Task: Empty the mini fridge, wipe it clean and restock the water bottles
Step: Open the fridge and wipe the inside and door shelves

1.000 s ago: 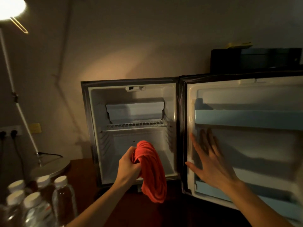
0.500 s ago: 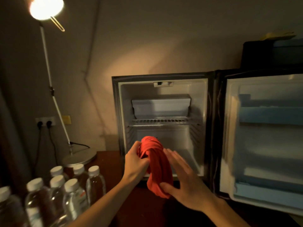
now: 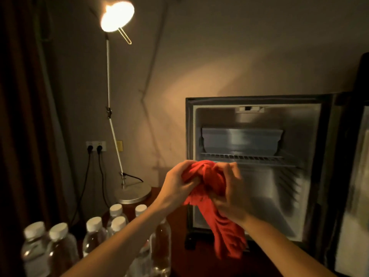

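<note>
- Water bottles (image 3: 93, 234): a cluster of clear bottles with white caps stands at the lower left on the bench (image 3: 179, 262). All are capped and appear filled. The lower parts of the nearest ones are cut off by the frame edge, and the left forearm crosses in front of two of them.
- Left hand (image 3: 175, 184): closed around the upper left part of the red cloth (image 3: 221, 222).
- Right hand (image 3: 231, 188): closed around the right side of the same bunch; motion blur softens its fingers.
- Red cloth: bunched between both hands, with a long tail hanging down below them in front of the fridge opening.
- Mini fridge (image 3: 253, 168): stands on the bench at the right, open. The interior holds no bottles; only a wire shelf (image 3: 243, 157) and a pale compartment (image 3: 241, 141) above it are visible. The lower interior is blurred and partly hidden by the hands and cloth.
- Fridge door (image 3: 355, 196): swung open at the far right, largely cut off by the frame; its shelves cannot be made out.
- Lamp (image 3: 116, 17): lit, on a thin jointed stem rising from a round metal base (image 3: 134, 191) behind the bottles.
- Wall socket (image 3: 96, 146): two dark plugs inserted, cables hanging down.
</note>
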The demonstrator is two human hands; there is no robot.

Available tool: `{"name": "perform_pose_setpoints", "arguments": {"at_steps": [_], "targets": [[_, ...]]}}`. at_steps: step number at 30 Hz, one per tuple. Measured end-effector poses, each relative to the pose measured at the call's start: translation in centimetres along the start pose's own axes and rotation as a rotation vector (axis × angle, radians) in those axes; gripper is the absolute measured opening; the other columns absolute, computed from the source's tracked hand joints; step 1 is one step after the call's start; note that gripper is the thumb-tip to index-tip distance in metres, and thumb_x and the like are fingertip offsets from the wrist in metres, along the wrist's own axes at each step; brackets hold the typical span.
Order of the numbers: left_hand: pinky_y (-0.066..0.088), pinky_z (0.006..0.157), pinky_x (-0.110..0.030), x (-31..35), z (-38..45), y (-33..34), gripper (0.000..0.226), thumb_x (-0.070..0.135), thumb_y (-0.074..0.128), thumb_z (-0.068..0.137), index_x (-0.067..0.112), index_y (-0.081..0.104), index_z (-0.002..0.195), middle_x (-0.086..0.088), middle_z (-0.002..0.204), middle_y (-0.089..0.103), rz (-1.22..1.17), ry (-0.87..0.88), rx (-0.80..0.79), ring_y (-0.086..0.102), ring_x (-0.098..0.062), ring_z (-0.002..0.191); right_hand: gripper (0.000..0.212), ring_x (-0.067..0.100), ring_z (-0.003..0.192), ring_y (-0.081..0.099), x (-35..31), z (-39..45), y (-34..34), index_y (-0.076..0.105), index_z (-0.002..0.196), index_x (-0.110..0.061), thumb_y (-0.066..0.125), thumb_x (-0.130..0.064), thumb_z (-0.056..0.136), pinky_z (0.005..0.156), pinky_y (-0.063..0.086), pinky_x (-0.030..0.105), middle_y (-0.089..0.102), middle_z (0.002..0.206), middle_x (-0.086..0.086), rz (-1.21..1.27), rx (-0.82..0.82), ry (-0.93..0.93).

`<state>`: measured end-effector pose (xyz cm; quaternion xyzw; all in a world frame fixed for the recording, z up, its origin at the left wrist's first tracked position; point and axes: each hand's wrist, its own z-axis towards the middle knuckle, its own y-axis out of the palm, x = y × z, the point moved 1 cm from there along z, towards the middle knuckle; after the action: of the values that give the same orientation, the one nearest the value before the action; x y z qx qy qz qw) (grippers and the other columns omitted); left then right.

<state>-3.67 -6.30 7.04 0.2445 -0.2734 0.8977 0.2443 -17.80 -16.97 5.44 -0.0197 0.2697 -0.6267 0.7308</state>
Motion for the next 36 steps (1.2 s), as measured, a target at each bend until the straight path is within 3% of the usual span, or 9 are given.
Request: {"name": "perform_pose_setpoints", "arguments": {"at_steps": [3,7,10,14,17,21,26,31,36], "targets": [[0.044,0.081,-0.016,0.5,1.8,-0.3,0.042,0.010,0.067,0.069,0.031,0.064,0.106,0.003,0.097,0.066,0.009,0.038,0.030,0.059,0.002,0.087,0.069,0.002,0.107,0.050,-0.6,1.2,1.9,0.040,0.133,-0.037,0.067,-0.039,0.069,0.089,0.038,0.007,0.044,0.124,-0.006,0.089,0.004,-0.014],[0.046,0.090,-0.016,-0.3,3.4,-1.7,0.044,0.008,0.072,0.075,0.024,0.065,0.116,0.005,0.111,0.065,-0.020,0.103,0.067,0.060,0.001,0.103,0.046,0.006,0.095,0.055,-0.1,4.5,2.2,0.052,0.122,-0.029,0.069,-0.039,0.080,0.077,0.036,0.002,0.052,0.118,-0.001,0.024,0.058,-0.080],[0.053,0.092,-0.027,-1.3,4.5,-2.9,0.045,0.031,0.073,0.081,0.028,0.060,0.124,0.001,0.123,0.059,-0.131,0.070,0.114,0.060,-0.007,0.109,0.038,0.013,0.093,0.056,-0.1,8.4,2.0,0.059,0.115,-0.016,0.070,-0.016,0.078,0.081,0.035,0.008,0.056,0.111,0.009,-0.049,0.227,-0.086],[0.052,0.088,-0.026,-2.8,6.0,-4.6,0.045,0.051,0.065,0.081,0.036,0.057,0.122,0.010,0.121,0.059,0.060,0.056,0.210,0.058,-0.005,0.108,0.039,0.021,0.117,0.046,-1.9,14.6,2.1,0.056,0.122,-0.012,0.066,-0.014,0.085,0.101,0.038,0.028,0.048,0.127,0.013,-0.158,0.354,-0.117],[0.054,0.083,-0.033,-3.9,6.9,-5.7,0.038,0.036,0.066,0.085,0.023,0.060,0.121,0.009,0.114,0.063,0.156,0.056,0.278,0.060,-0.006,0.101,0.045,0.032,0.134,0.033,-2.9,17.8,3.7,0.051,0.132,-0.019,0.061,-0.014,0.088,0.099,0.038,0.033,0.036,0.146,0.011,-0.415,0.252,-0.175],[0.055,0.078,-0.037,-5.3,7.5,-6.3,0.028,0.021,0.070,0.087,0.021,0.059,0.113,0.007,0.105,0.065,0.207,0.000,0.340,0.062,-0.007,0.093,0.044,0.030,0.137,0.036,-1.3,18.6,6.8,0.051,0.137,-0.010,0.057,-0.016,0.094,0.106,0.041,0.048,0.046,0.144,0.012,-0.606,0.134,-0.287],[0.056,0.078,-0.038,-6.4,6.5,-5.9,0.026,0.020,0.069,0.087,0.023,0.059,0.110,0.010,0.100,0.064,0.231,-0.050,0.312,0.061,-0.004,0.092,0.043,0.025,0.141,0.033,0.8,15.0,8.2,0.049,0.139,-0.008,0.054,-0.021,0.099,0.111,0.033,0.045,0.048,0.145,0.009,-0.589,0.012,-0.396],[0.056,0.074,-0.039,-6.9,4.8,-5.4,0.014,0.023,0.071,0.086,0.021,0.062,0.097,0.008,0.089,0.066,0.198,-0.118,0.291,0.063,-0.006,0.082,0.042,0.021,0.136,0.043,3.4,8.6,10.0,0.060,0.131,-0.013,0.064,-0.027,0.091,0.105,0.039,0.038,0.056,0.139,0.005,-0.610,-0.030,-0.396],[0.056,0.069,-0.036,-7.4,2.6,-5.1,0.010,0.037,0.057,0.079,0.028,0.062,0.081,0.009,0.078,0.066,0.287,-0.140,0.259,0.061,-0.001,0.072,0.047,0.024,0.133,0.047,5.4,3.5,11.0,0.062,0.128,-0.010,0.060,-0.010,0.080,0.098,0.049,0.040,0.057,0.138,0.008,-0.635,-0.132,-0.461]]}}
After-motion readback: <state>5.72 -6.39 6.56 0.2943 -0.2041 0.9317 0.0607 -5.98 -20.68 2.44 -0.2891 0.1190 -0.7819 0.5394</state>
